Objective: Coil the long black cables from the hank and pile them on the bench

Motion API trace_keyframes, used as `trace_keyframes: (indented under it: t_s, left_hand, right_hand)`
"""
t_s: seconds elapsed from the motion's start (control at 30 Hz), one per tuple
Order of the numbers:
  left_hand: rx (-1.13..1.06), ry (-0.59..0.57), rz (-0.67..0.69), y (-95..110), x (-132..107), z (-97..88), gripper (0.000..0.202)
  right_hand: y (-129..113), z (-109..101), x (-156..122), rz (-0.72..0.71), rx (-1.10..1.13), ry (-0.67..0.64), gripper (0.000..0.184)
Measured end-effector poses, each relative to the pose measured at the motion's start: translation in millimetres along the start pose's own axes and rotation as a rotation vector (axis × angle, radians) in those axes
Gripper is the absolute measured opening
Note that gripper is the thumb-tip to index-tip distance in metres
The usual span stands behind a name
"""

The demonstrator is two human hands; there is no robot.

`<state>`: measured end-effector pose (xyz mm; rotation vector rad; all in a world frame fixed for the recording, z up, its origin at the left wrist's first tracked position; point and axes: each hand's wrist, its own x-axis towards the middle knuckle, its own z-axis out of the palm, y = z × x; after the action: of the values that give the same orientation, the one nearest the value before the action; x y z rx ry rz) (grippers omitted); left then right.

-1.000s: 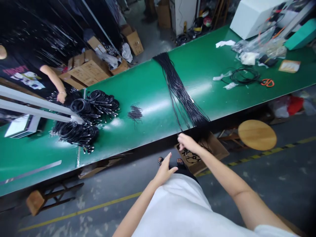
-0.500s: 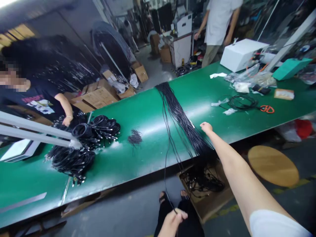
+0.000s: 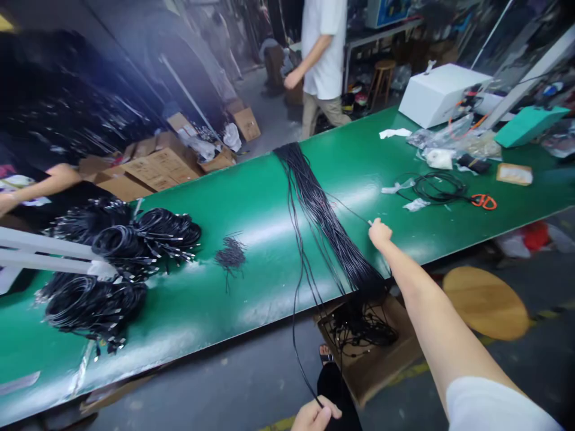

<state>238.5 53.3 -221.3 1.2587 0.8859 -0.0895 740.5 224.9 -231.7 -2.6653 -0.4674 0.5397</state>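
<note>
A thick bundle of long black cables lies across the green table and hangs over its near edge into a cardboard box on the floor. My right hand reaches out over the table just right of the bundle, fingers pinched on the end of one thin black cable. My left hand is low at the frame's bottom, closed on a single black cable that runs up and over the table edge.
Coiled black cables are piled at the table's left, a small heap of ties in the middle. Orange scissors, a white box and bags sit at the right. A round stool stands nearby. A person walks behind; another person's arm rests at left.
My right hand has stayed beside the bundle, now pinching a cable end. The left hand has dropped lower with its cable. The person behind the table has walked leftward.
</note>
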Motion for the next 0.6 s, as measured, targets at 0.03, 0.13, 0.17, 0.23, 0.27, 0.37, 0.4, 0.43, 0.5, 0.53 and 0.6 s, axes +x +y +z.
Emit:
trace_keyframes:
  t_s: [0.03,0.13,0.17,0.23,0.27,0.37,0.4,0.43,0.5,0.53,0.6]
  left_hand:
    - [0.026,0.018,0.014,-9.8,-0.3,1.4,0.066]
    - [0.023,0.051,0.014,-17.1,-8.6,4.2,0.062]
    - [0.007,0.06,0.019,-13.4,-10.6,4.5,0.06]
    - [-0.036,0.058,0.034,-0.3,-11.5,5.2,0.057]
    - [-0.057,0.053,0.044,8.3,-10.9,6.2,0.055]
    - [-0.075,0.016,0.098,42.6,-12.2,13.7,0.054]
    - [-0.054,-0.018,0.129,56.9,-15.5,17.6,0.054]
    - [-0.03,-0.067,0.165,72.3,-20.3,22.0,0.055]
    - [-0.001,-0.189,0.238,103.1,-32.4,31.3,0.057]
    - [-0.002,-0.259,0.266,116.7,-37.9,35.5,0.056]
    - [-0.029,-0.356,0.308,135.8,-42.3,42.0,0.055]
  right_hand:
    - [7.1,-9.2,2.0,0.014,0.016,0.055,0.045]
    - [15.6,-29.0,1.4,-0.005,0.075,0.17,0.057]
    - [14.4,-31.9,-5.0,-0.051,0.095,0.187,0.058]
    - [8.9,-30.9,-34.4,-0.22,0.135,0.176,0.053]
    - [6.2,-26.8,-58.7,-0.342,0.154,0.142,0.048]
    - [7.7,-4.8,-162.8,-0.794,0.191,-0.083,0.04]
    - [12.4,2.4,-201.5,-0.935,0.194,-0.177,0.037]
    - [18.7,7.2,-237.9,-1.055,0.199,-0.258,0.034]
    - [32.0,4.8,-294.5,-1.381,0.242,-0.468,0.027]
    - [37.2,-3.9,-312.1,-1.473,0.27,-0.525,0.022]
    - [40.9,-36.6,-327.9,-1.487,0.334,-0.501,0.027]
